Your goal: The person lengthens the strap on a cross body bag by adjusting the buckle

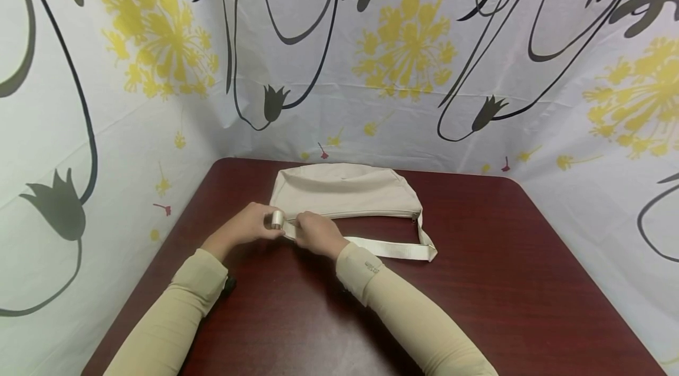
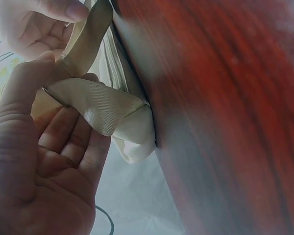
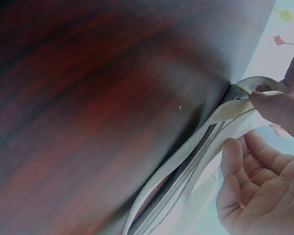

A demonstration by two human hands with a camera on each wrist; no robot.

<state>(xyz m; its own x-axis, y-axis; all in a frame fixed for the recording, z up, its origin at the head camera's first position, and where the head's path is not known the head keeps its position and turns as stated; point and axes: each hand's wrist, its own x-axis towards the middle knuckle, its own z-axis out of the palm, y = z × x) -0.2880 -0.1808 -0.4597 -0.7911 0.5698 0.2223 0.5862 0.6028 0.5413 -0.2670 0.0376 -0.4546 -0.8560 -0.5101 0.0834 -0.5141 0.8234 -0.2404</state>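
Observation:
A cream shoulder bag (image 1: 345,187) lies on the table, its zipper (image 1: 371,213) running along the edge nearer me. Its webbing strap (image 1: 395,248) loops out in front, folding at a corner on the right. At the bag's left end, my left hand (image 1: 248,224) pinches the strap between thumb and fingers; a thin metal edge (image 2: 54,97) shows there in the left wrist view. Close beside it, my right hand (image 1: 320,234) grips another stretch of strap with thumb and forefinger, its other fingers loosely curled in the right wrist view. The left fingertips are partly hidden behind the webbing.
The dark red wooden table (image 1: 504,282) extends around the bag on both sides and toward me. A white curtain (image 1: 339,69) with yellow and grey flower prints hangs behind the table and along both sides.

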